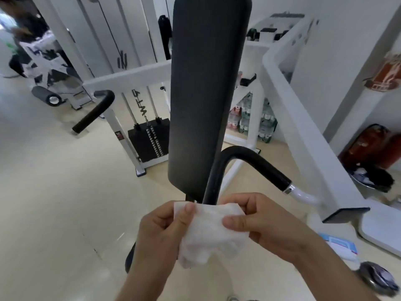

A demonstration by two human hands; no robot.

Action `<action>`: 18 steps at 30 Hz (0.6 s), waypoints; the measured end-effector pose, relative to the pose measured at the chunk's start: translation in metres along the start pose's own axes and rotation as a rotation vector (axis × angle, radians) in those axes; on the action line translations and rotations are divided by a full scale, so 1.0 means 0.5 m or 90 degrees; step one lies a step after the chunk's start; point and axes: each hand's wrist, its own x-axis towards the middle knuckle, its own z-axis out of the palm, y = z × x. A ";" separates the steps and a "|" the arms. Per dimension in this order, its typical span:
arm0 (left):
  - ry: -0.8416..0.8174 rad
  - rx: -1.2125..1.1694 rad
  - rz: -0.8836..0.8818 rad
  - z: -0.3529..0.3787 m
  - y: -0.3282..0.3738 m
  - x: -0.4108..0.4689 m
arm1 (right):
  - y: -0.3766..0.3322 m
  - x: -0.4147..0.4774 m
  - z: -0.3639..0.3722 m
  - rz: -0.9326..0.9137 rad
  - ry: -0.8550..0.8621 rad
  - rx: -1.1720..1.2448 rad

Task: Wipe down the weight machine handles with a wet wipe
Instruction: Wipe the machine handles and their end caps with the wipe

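Note:
A crumpled white wet wipe [211, 233] is held in front of me by both hands. My left hand [161, 233] pinches its upper left corner, and my right hand [263, 222] pinches its right edge. Just behind the wipe rises the black right handle [245, 157] of the weight machine, curving up and over to the right; the wipe hides its lower end. A second black handle [95, 111] juts out at the left. The tall black back pad [204, 88] stands between them.
The white machine frame [303, 127] runs down the right side, the black weight stack [149, 142] sits behind the pad. A wet-wipe pack [340, 246] lies on the floor at lower right. Bottled water packs [251, 118] and red cylinders [368, 146] stand by the wall. A person is at far left.

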 end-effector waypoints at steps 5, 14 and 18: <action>-0.033 -0.054 -0.042 -0.067 -0.008 0.077 | 0.017 0.018 0.041 -0.015 0.167 -0.091; -0.226 -0.156 -0.224 -0.175 -0.062 0.141 | 0.094 0.016 0.226 -0.219 0.551 0.325; -0.262 0.040 -0.116 -0.179 -0.078 0.123 | 0.131 0.010 0.282 -0.189 0.671 0.074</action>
